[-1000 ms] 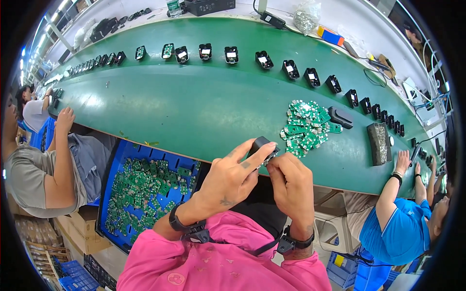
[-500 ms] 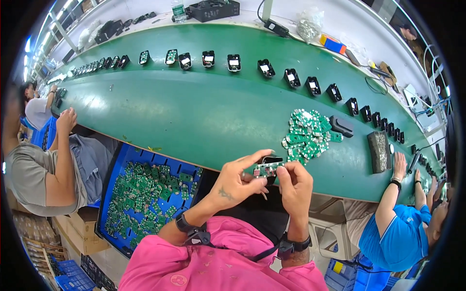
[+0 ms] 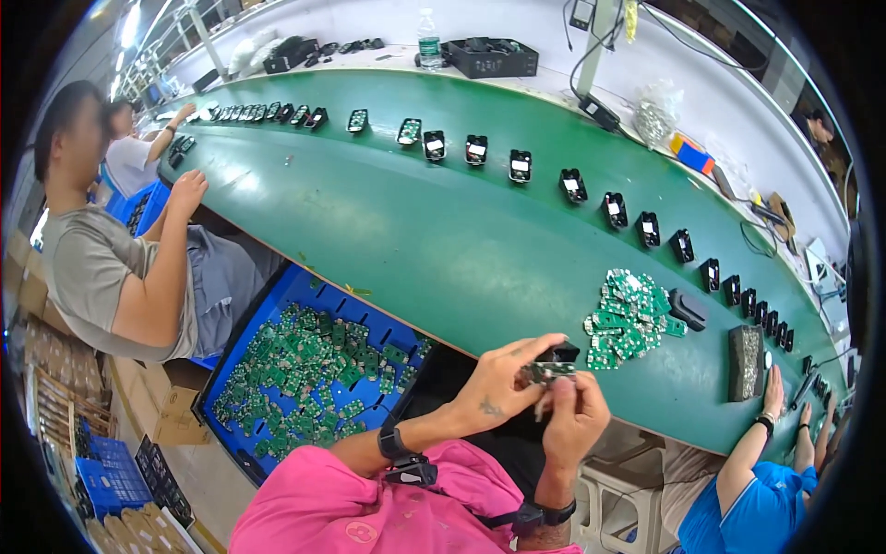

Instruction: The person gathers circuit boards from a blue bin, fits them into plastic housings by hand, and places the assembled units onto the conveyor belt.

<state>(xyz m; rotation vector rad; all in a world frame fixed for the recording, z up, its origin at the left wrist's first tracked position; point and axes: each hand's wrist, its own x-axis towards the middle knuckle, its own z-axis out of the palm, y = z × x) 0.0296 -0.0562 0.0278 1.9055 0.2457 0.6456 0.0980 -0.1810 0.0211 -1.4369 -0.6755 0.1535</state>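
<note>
My left hand (image 3: 503,380) is closed around a small black plastic housing (image 3: 559,353), fingers on its far side and thumb on the near side. A green circuit board (image 3: 546,371) shows at the housing's near face; how far it sits inside cannot be made out. The fingertips of my right hand (image 3: 577,420) are pinched together at the board's near right edge. Both hands are above the table's front edge. Just beyond them, on the green table (image 3: 406,249), lies a pile of loose green circuit boards (image 3: 628,314), with a dark rounded case (image 3: 688,309) touching its right side.
Black housings (image 3: 572,186) stand in a long row across the table. A blue bin (image 3: 277,323) of circuit boards sits at my left. A dark speckled block (image 3: 746,363) stands at right. One co-worker (image 3: 138,268) sits left, another in blue (image 3: 752,499) right.
The view has swung left and up, so the table and pile appear further right and lower. Both hands still hold the housing and board, which are now tilted differently.
</note>
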